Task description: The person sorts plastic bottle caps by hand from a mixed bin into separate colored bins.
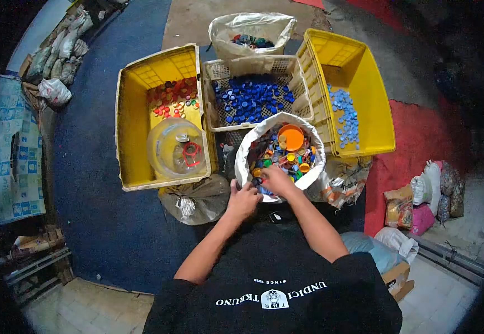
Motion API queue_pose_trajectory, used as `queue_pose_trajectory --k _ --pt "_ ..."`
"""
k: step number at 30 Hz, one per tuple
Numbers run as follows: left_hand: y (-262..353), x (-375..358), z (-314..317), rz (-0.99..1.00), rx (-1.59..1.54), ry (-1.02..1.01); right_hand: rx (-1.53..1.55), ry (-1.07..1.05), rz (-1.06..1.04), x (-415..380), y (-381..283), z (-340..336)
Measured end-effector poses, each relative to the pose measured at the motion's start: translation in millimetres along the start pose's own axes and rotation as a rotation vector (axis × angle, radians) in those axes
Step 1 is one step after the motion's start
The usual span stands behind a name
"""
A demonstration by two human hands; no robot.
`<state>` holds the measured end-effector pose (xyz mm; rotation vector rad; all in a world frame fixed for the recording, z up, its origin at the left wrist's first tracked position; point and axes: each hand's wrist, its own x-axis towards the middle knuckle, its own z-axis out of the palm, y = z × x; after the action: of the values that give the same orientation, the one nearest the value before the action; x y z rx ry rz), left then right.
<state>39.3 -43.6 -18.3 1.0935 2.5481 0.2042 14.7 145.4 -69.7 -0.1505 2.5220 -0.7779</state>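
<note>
A white sack [243, 158] with a rolled-down rim stands in front of me, full of mixed coloured caps and a large orange lid [291, 137]. My left hand [243, 199] is at the sack's near left rim, its fingers bent; whether they hold anything is hidden. Inside the sack, my right hand [277, 181] reaches among the caps with curled fingers, and what its fingertips touch is too small to tell. Blue caps [250, 99] lie in a pale slatted crate [217, 70] just beyond the sack.
On the left, a yellow bin [128, 128] holds red caps and a clear round container [167, 147]. A yellow bin [373, 100] with light blue caps is on the right. Behind the crate stands another sack [225, 25]. Tied sacks [200, 195] sit below the left bin.
</note>
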Motion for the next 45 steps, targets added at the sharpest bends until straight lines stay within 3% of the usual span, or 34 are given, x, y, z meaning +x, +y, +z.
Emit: queue_pose_trajectory --k 1,2,8,15,17,19,20,22,23,26,27,28,29,31,34,42,45 --pt "-2 -4 -2 -0.021 -0.040 -0.039 0.147 0.033 -0.070 -1 -11 5" --pt "-7 -8 5 0.013 -0.021 0.078 0.058 0.041 -0.069 1 -18 16" --pt "1 -12 11 0.025 0.024 0.082 -0.404 -0.016 -0.024 6 -20 28" --pt "4 -16 1 -0.023 -0.101 0.087 -0.338 0.037 0.005 0 -2 -8" --pt "2 -17 5 -0.020 -0.099 0.100 -0.015 0.128 0.149 -13 -5 -37" --pt "2 -17 4 -0.020 -0.097 0.114 0.030 0.338 0.141 -23 3 -53" --pt "3 -17 2 -0.024 -0.105 0.097 0.029 0.336 0.139 -27 6 -57" --pt "3 -16 1 -0.025 -0.111 0.081 -0.159 0.606 0.136 -31 8 -62" --pt "2 -15 1 -0.021 -0.094 0.066 -0.158 0.608 0.138 -30 6 -60" --pt "3 -15 3 -0.010 -0.072 0.047 0.008 0.381 -0.129 -11 10 -20" --pt "3 -16 3 -0.006 -0.065 0.047 0.033 0.103 -0.025 -10 -7 -17" --pt "2 -16 2 -0.004 -0.060 0.047 0.063 -0.034 0.036 1 -13 -1" --pt "2 -16 1 -0.002 -0.080 0.040 0.019 -0.052 0.004 9 -9 23" --pt "3 -17 3 -0.003 -0.095 0.031 -0.169 0.141 0.024 0 -23 43" --pt "6 -21 9 -0.032 -0.027 -0.078 -0.319 0.082 0.026 5 -25 63" --pt "1 -25 9 -0.075 -0.057 -0.087 -0.591 0.010 0.005 32 -11 94" --pt "2 -24 6 -0.066 -0.078 -0.073 -0.462 0.089 0.126 33 -8 103"
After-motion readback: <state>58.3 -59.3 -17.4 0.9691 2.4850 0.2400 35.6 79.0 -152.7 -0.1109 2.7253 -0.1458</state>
